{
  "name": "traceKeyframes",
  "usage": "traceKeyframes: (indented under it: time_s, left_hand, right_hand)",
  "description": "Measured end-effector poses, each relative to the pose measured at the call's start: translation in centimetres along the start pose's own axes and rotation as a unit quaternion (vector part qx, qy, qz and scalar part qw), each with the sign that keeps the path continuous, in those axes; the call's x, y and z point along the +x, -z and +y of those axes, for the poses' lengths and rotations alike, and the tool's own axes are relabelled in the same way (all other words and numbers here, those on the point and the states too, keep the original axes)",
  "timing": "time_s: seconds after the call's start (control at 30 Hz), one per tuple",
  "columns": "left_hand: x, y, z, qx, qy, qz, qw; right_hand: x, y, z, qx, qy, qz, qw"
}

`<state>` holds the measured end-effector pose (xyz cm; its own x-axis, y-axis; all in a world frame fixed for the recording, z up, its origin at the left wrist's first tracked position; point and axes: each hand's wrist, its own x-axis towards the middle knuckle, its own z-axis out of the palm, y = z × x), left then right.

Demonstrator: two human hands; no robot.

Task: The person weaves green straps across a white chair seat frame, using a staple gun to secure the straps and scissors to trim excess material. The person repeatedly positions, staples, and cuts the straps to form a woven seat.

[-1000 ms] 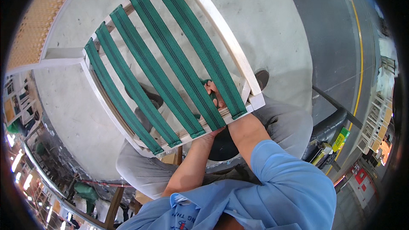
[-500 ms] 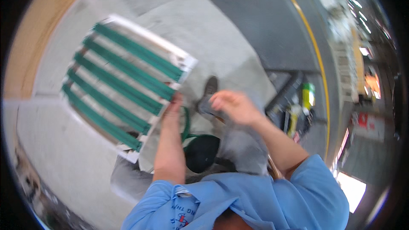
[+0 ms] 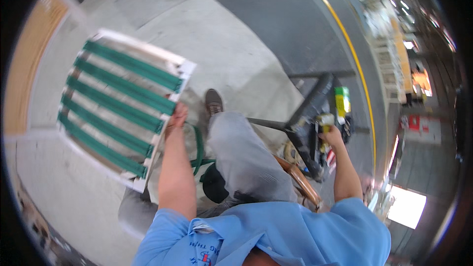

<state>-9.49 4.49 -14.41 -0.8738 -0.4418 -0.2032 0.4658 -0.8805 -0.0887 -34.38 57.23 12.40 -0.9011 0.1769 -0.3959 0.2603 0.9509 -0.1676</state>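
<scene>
My left hand grips the near right side of a white frame strung with several green webbing straps. The frame is held tilted over my left leg. On my right, my right hand reaches in among the items on a black stand; its fingers are mostly hidden there. A green and yellow can stands just beyond that hand. Green webbing hangs in a loop below my left hand, next to a dark rounded thing by my leg.
A curved brown wooden piece is beside my right leg. Light wooden boards stand at the far left. A yellow line crosses the floor beyond the stand. Stacked pale goods line the far right.
My right hand has moved from above my lap out to the right, into the items on the black stand. The strapped frame stays in my left hand; my view has shifted slightly.
</scene>
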Motion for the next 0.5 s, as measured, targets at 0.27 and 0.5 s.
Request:
traceKeyframes:
  time_s: [0.27, 0.5]
  left_hand:
    - [-0.5, -2.6, -0.6, 0.006, -0.027, -0.028, 0.999]
    - [-0.9, -3.4, -0.9, 0.016, -0.052, -0.023, 0.998]
  right_hand:
    - [-6.1, 1.5, -8.0, 0.133, 0.277, -0.07, 0.949]
    - [-14.4, -5.5, -27.7, 0.227, 0.327, -0.313, 0.862]
